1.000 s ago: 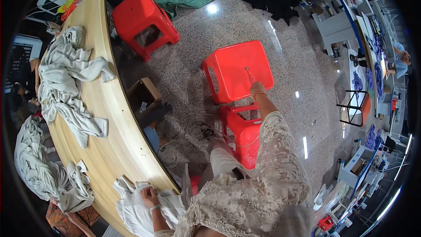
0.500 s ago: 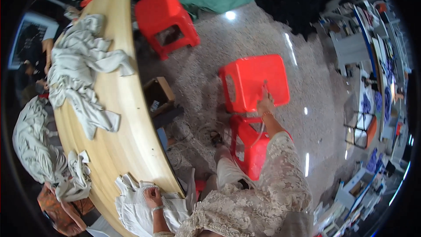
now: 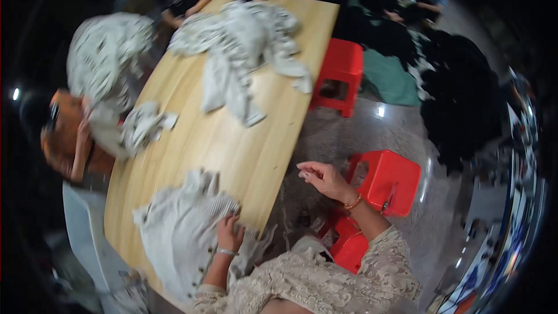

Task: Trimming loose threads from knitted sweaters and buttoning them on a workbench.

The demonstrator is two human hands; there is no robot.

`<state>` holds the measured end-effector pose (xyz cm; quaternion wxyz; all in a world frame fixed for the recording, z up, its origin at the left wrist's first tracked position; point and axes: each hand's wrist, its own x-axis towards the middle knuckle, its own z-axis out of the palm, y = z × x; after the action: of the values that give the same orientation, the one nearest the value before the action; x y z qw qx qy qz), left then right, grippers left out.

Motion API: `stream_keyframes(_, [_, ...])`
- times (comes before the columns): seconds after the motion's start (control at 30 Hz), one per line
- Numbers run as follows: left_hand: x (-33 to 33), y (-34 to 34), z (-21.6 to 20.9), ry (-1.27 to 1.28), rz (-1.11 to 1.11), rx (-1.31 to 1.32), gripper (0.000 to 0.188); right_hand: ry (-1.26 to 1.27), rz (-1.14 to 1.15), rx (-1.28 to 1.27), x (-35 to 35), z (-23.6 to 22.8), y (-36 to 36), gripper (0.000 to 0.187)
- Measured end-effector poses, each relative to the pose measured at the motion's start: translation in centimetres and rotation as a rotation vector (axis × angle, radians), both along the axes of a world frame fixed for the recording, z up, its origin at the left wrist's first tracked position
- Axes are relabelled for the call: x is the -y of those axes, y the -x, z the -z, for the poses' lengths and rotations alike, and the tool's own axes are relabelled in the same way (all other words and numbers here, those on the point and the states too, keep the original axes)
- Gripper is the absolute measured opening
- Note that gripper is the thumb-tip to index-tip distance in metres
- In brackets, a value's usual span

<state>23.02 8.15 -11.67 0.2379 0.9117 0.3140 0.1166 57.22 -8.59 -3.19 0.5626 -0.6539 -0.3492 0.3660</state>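
A white knit cardigan (image 3: 174, 229) with ribbed edges and small dark buttons lies bunched at the near end of the wooden table (image 3: 244, 163). On its ribbed part my left hand (image 3: 231, 235) is closed, fingers bent over the fabric. My right hand (image 3: 326, 181) hangs in the air just right of the table edge, fingers loosely curled and apart, with nothing visible in them. Beyond it, a small dark tool (image 3: 390, 197), too blurred to name, lies on a red plastic stool (image 3: 401, 174).
More white knitwear (image 3: 241, 40) is heaped at the table's far end. A seated person in orange (image 3: 75, 134) handles knitwear at the left. Another red stool (image 3: 342, 64) stands by the far right edge, near green cloth (image 3: 389, 78) and a black fabric pile (image 3: 459, 93).
My right hand has drawn back from the stool toward the table. My left hand stays on the cardigan, now spread wider. The view has turned left toward the table.
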Motion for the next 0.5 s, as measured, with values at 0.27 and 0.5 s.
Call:
stream_keyframes(0.27, [4.4, 13.0, -5.0, -0.192, -0.283, 0.131, 0.039, -0.739, -1.043, 0.326, -8.1, -22.7, 18.4, 0.034])
stream_keyframes(0.5, [8.4, 25.1, -4.1, -0.252, -0.671, 0.152, 0.037, -0.74, -1.886, 0.195, -10.6, -33.6, 32.8, 0.035])
